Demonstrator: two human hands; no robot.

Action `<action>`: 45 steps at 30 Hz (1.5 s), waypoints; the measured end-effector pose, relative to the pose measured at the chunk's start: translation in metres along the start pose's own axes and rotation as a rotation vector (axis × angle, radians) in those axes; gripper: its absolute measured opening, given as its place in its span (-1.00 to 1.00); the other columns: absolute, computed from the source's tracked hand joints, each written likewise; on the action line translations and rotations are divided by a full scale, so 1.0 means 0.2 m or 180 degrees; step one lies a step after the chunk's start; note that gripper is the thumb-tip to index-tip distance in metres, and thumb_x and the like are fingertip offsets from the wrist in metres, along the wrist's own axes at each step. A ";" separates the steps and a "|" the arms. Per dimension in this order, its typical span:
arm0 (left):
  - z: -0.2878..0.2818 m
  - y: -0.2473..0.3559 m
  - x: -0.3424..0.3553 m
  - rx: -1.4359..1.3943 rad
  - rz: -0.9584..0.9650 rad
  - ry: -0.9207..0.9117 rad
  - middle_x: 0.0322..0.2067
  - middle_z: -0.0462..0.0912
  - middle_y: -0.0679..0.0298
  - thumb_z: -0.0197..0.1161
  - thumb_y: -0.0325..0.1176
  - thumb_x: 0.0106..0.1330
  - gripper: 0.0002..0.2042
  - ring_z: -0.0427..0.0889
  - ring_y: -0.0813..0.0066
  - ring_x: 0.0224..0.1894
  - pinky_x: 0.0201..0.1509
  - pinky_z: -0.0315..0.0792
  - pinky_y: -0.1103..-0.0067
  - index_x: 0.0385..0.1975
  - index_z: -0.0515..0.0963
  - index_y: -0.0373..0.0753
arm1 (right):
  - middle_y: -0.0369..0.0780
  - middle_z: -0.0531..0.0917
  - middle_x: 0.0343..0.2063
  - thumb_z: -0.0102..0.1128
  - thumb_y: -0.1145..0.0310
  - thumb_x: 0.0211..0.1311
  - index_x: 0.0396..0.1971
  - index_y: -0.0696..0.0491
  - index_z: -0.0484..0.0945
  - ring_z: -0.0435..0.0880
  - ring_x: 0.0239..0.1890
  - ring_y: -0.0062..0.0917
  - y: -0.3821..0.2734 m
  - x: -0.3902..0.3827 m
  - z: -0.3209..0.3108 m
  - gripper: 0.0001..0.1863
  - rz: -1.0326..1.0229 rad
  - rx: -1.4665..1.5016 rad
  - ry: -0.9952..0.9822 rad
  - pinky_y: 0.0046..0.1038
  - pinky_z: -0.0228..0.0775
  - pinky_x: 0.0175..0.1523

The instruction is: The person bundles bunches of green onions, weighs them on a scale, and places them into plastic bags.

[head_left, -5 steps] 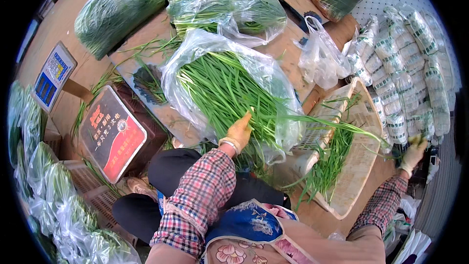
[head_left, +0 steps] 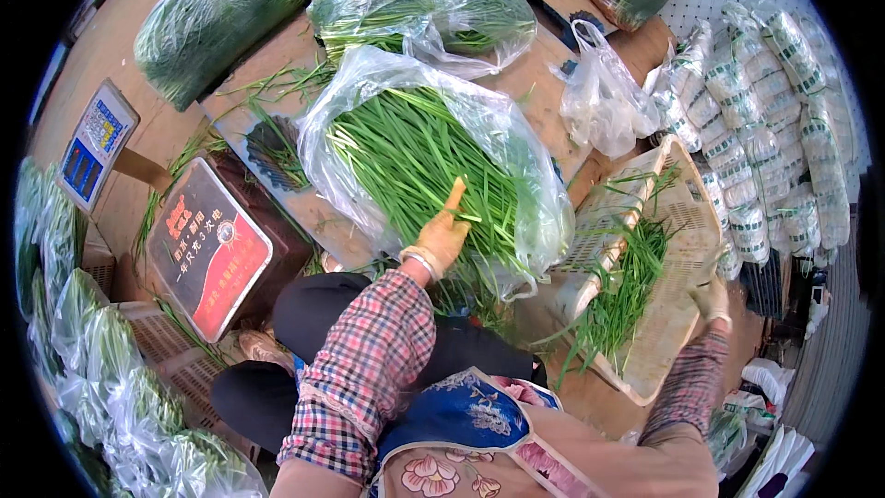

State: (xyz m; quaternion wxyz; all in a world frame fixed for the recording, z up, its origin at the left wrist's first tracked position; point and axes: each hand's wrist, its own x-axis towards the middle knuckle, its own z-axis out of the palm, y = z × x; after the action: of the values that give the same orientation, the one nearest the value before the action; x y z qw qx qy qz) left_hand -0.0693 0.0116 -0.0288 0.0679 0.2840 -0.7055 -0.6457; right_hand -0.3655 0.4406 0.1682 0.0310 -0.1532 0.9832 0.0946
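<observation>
In front of me an opened clear plastic bag holds a big heap of long green garlic chives, pale ends to the left. Over its near edge, my gloved left hand has its lower fingers curled on a few stalks, one finger pointing up. My gloved right hand is beside the right rim of a yellowed plastic crate; its fingers are slightly blurred, stretched upward, with no stalks visible in them. Loose chives lie in the crate and droop over its near side.
Wrapped chive bundles lie beyond the bag. At left stand a scale with its display and bagged greens. A crumpled clear bag and stacked white-and-green packs are at right.
My right hand has swung left and slightly down to the crate's rim. The long stalks that stretched from the bag toward it no longer show there. The left hand has shifted slightly left.
</observation>
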 end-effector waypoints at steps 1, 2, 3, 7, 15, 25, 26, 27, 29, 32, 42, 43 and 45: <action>-0.01 -0.03 0.02 -0.0140 0.0015 -0.0010 0.03 0.46 0.15 0.07 -0.52 0.19 -0.27 0.51 0.42 -0.16 -0.08 0.35 0.60 0.33 -0.11 0.09 | 0.00 0.39 0.08 0.29 0.28 -0.08 0.13 0.11 0.29 0.35 0.16 -0.30 -0.25 -0.02 0.02 -0.30 -0.0177 0.0392 -0.0021 -0.37 0.18 0.23; -0.02 -0.05 0.02 -0.0291 0.0034 -0.0035 0.04 0.46 0.16 0.06 -0.54 0.18 -0.26 0.51 0.44 -0.20 -0.10 0.35 0.61 0.33 -0.12 0.10 | -0.07 0.41 0.09 0.21 0.30 0.04 0.11 0.05 0.34 0.37 0.14 -0.34 -0.49 -0.07 0.06 -0.44 -0.0880 0.1094 0.0468 -0.35 0.22 0.20; -0.03 -0.03 0.00 -0.0158 0.0034 -0.0015 0.07 0.43 0.13 0.05 -0.51 0.20 -0.26 0.50 0.45 -0.27 -0.14 0.37 0.61 0.33 -0.13 0.13 | -0.12 0.47 0.03 0.13 0.33 0.14 0.09 0.04 0.36 0.43 0.08 -0.38 -0.81 -0.14 0.01 -0.53 -0.1343 0.2281 -0.0013 -0.39 0.27 0.14; -0.07 -0.03 -0.08 0.0727 -0.0161 -0.0067 0.08 0.40 0.04 0.00 -0.43 0.24 -0.33 0.51 0.19 -0.06 0.02 0.35 0.52 0.31 -0.09 0.25 | -0.10 0.56 -0.16 0.01 0.38 0.21 0.01 0.09 0.39 0.54 -0.12 -0.38 -1.62 -0.31 0.15 -0.64 -0.2940 0.2807 -0.1016 -0.39 0.37 0.00; -0.10 0.02 -0.12 0.1890 -0.0439 -0.0356 -0.09 0.47 -0.02 0.03 -0.38 0.23 -0.40 0.48 0.02 -0.06 0.02 0.37 0.31 0.27 0.02 0.17 | -0.03 0.60 -0.34 0.00 0.44 0.07 -0.33 0.09 0.54 0.60 -0.23 -0.17 -1.42 0.04 0.57 -0.82 -0.2376 -0.0358 -0.1204 -0.25 0.42 -0.14; -0.08 0.10 -0.15 0.2220 0.0783 0.0155 -0.34 0.51 0.08 -0.01 -0.53 0.13 -0.40 0.53 0.11 -0.22 -0.18 0.42 0.35 0.22 0.17 0.08 | -0.04 0.59 -0.40 0.05 0.30 0.11 -0.25 0.03 0.45 0.57 -0.29 -0.14 -1.63 -0.26 0.62 -0.79 -0.2039 0.0952 -0.1334 -0.21 0.39 -0.22; -0.05 0.18 -0.16 0.2198 0.0959 -0.0039 -0.35 0.51 0.09 -0.02 -0.55 0.13 -0.40 0.53 0.13 -0.23 -0.19 0.43 0.37 0.22 0.16 0.08 | -0.03 0.59 -0.43 0.04 0.30 0.12 -0.23 0.03 0.44 0.57 -0.31 -0.13 -1.60 -0.30 0.61 -0.78 -0.1808 0.0992 -0.1337 -0.19 0.38 -0.22; -0.02 0.27 -0.15 0.2326 0.0669 -0.0284 -0.34 0.52 0.08 -0.03 -0.58 0.09 -0.37 0.53 0.13 -0.21 -0.19 0.43 0.37 0.22 0.17 0.08 | -0.01 0.59 -0.46 0.02 0.30 0.14 -0.18 0.03 0.39 0.57 -0.35 -0.09 -1.57 -0.32 0.61 -0.75 -0.1763 0.0888 -0.1285 -0.15 0.37 -0.23; -0.01 0.22 -0.13 0.2661 0.0194 -0.0604 -0.31 0.53 0.10 0.02 -0.58 0.07 -0.35 0.54 0.11 -0.20 -0.21 0.44 0.35 0.23 0.15 0.04 | 0.02 0.59 -0.45 -0.02 0.30 0.14 -0.16 0.06 0.38 0.58 -0.34 -0.06 -1.57 -0.33 0.67 -0.73 -0.1592 0.1179 -0.1179 -0.16 0.39 -0.21; -0.02 0.05 -0.12 0.2918 -0.0125 -0.0791 -0.25 0.54 0.12 0.05 -0.56 0.07 -0.38 0.54 0.14 -0.14 -0.17 0.45 0.35 0.21 0.19 0.00 | 0.04 0.60 -0.38 0.00 0.29 0.12 -0.11 0.08 0.36 0.58 -0.28 -0.07 -1.57 -0.28 0.69 -0.67 -0.1421 0.1605 -0.1085 -0.19 0.40 -0.16; -0.01 0.10 -0.13 0.3057 -0.0386 -0.0979 -0.19 0.54 0.17 0.08 -0.53 0.08 -0.45 0.53 0.19 -0.11 -0.12 0.45 0.39 0.16 0.28 -0.05 | -0.05 0.57 -0.19 0.12 0.23 0.03 0.05 0.04 0.28 0.55 -0.15 -0.17 -1.55 -0.14 0.88 -0.47 -0.1512 0.2153 -0.1621 -0.31 0.38 -0.06; -0.01 0.11 -0.12 0.3073 -0.0430 -0.1022 -0.19 0.54 0.17 0.08 -0.53 0.08 -0.44 0.53 0.19 -0.11 -0.12 0.45 0.40 0.17 0.27 -0.05 | -0.05 0.57 -0.19 0.13 0.23 0.02 0.06 0.02 0.29 0.55 -0.16 -0.17 -1.52 -0.10 0.97 -0.46 -0.1508 0.2217 -0.1594 -0.30 0.39 -0.07; 0.02 0.14 -0.11 0.3038 -0.0365 -0.1039 -0.18 0.54 0.17 0.08 -0.54 0.07 -0.42 0.53 0.20 -0.11 -0.10 0.45 0.40 0.18 0.25 -0.04 | -0.05 0.57 -0.20 0.16 0.23 0.00 0.06 -0.01 0.29 0.56 -0.17 -0.15 -1.45 -0.04 1.05 -0.45 -0.1493 0.2215 -0.1504 -0.28 0.41 -0.10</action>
State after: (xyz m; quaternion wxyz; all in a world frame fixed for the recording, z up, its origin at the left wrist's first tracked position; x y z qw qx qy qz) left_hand -0.0617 0.0248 0.0030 -0.2162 0.2170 -0.9066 -0.2901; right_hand -0.2631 0.2133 -0.0888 0.3236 -0.3257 0.8614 -0.2174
